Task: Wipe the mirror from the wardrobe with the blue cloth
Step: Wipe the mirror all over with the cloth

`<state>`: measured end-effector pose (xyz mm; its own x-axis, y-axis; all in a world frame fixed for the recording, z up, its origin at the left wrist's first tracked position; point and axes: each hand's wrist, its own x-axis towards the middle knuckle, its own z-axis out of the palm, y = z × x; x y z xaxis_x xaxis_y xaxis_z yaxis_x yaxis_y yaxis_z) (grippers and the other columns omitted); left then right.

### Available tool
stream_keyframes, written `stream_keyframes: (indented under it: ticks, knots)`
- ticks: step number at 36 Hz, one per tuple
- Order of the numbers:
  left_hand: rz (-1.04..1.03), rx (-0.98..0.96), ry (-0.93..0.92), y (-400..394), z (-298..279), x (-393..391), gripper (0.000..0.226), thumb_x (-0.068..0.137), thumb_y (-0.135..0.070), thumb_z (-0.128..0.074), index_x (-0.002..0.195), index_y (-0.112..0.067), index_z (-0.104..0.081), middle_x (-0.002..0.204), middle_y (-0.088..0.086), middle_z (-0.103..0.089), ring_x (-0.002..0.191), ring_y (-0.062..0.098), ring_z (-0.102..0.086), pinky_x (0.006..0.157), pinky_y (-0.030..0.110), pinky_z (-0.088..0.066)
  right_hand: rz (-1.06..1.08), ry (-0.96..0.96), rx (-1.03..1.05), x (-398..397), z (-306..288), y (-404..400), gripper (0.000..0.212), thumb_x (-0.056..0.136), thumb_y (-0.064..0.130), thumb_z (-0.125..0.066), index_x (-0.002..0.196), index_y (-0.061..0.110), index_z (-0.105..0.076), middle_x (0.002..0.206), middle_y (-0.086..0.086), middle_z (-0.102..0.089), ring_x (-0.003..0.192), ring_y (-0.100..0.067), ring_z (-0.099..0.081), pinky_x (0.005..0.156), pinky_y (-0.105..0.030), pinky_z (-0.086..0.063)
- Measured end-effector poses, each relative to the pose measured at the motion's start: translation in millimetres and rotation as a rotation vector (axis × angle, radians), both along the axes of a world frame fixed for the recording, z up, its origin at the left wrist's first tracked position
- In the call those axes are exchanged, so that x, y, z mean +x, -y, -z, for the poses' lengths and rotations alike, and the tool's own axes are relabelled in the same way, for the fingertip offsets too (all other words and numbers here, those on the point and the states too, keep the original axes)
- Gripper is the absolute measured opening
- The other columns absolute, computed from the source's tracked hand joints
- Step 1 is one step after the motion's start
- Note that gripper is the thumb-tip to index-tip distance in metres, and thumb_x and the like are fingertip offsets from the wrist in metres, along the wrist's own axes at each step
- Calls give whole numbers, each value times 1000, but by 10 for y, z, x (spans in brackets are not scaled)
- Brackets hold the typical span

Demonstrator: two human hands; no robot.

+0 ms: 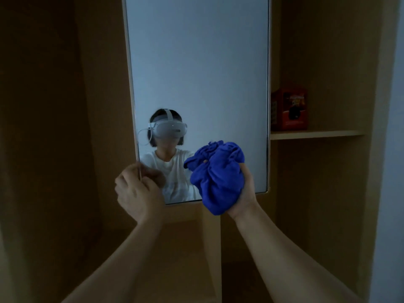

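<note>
Dim wooden wardrobe (323, 193) behind, red box (288, 110) on shelf. My left hand (137, 191) grips the tall frameless mirror (196, 73) at its lower left edge. My right hand (244, 193) clutches the bunched blue cloth (216, 176), probably touching glass.

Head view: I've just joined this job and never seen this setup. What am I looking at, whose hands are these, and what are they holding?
There is no robot here. One camera sits on a person's head, looking forward and down along both bare arms. The left hand grips the lower left edge of the mirror, steadying it. The right hand holds a bunched blue cloth in front of the lower right part of the glass. The glass reflects the person wearing the headset. Behind stands a wooden wardrobe; on its shelf, right of the mirror, is a red box.
</note>
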<state>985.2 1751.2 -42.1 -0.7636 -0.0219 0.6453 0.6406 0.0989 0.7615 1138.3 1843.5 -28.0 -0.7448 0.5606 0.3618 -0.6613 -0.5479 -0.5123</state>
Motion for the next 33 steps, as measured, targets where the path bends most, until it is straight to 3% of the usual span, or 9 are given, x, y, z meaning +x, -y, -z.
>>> stream_keyframes:
  ticks: [3, 7, 12, 18, 22, 26, 29, 31, 33]
  knots:
    - [374, 144, 48, -29, 112, 317, 12, 92, -14, -47, 101, -19, -54, 104, -3, -57, 99, 20, -56, 83, 36, -46, -9, -86, 18, -66, 2, 67, 45, 89, 40, -41, 120, 11, -57, 109, -12, -64, 91, -26, -63, 75, -34, -56]
    - [1140, 312, 664, -96, -42, 624, 35, 97, -48, -33, 97, -25, -60, 87, -4, -70, 76, 9, -70, 58, 25, -54, 31, 39, 35, -144, 66, 173, 47, 84, 37, -46, 117, 8, -60, 108, -15, -67, 94, -28, -65, 82, -36, -55]
    - [1412, 581, 966, -140, -61, 609, 58, 93, -54, -39, 73, -14, -77, 76, 6, -74, 65, 20, -71, 55, 30, -55, 416, 447, 449, -156, -50, 260, 32, 91, 14, -51, 121, 26, -57, 114, -6, -66, 104, -23, -63, 94, -38, -51]
    - [1330, 413, 899, -67, -86, 595, 34, 97, -39, -41, 105, -16, -64, 90, 10, -74, 77, 24, -72, 60, 33, -55, 746, 783, 1025, -83, -321, 373, 48, 83, 13, -63, 129, 26, -53, 132, 0, -51, 118, -21, -51, 104, -40, -41]
    - [1267, 340, 723, -65, -275, 598, 32, 98, -37, -40, 82, -18, -59, 54, -3, -68, 46, 12, -65, 42, 27, -51, 442, 645, 824, 49, -338, 442, 33, 77, 36, -76, 106, 34, -61, 119, 0, -63, 108, -20, -60, 99, -41, -47]
    - [1267, 340, 635, -63, -408, 702, 36, 96, -45, -41, 81, -19, -61, 55, 0, -68, 43, 10, -64, 33, 24, -48, 548, 619, 669, -39, -341, 416, 39, 71, 21, -78, 107, 29, -63, 106, -3, -69, 97, -22, -66, 87, -41, -54]
    - [1197, 223, 528, -57, -419, 720, 43, 94, -52, -39, 104, -19, -64, 92, 8, -73, 77, 13, -71, 62, 25, -57, 661, 620, 511, -107, -317, 396, 36, 72, 11, -71, 104, 24, -64, 97, -3, -70, 90, -22, -66, 80, -39, -56]
    - [953, 36, 154, -62, -443, 642, 44, 97, -49, -32, 128, -25, -51, 126, 4, -58, 112, 17, -57, 94, 39, -49, 742, 608, 439, -92, -290, 331, 37, 74, 8, -68, 106, 25, -62, 98, -3, -69, 91, -22, -65, 81, -40, -55]
    - [658, 53, -106, -21, -527, 524, 35, 98, -44, -33, 126, -30, -46, 122, -8, -51, 114, 18, -51, 97, 46, -44, 805, 550, 320, -13, -297, 216, 41, 75, 6, -67, 111, 23, -61, 103, -4, -67, 93, -24, -64, 84, -44, -55]
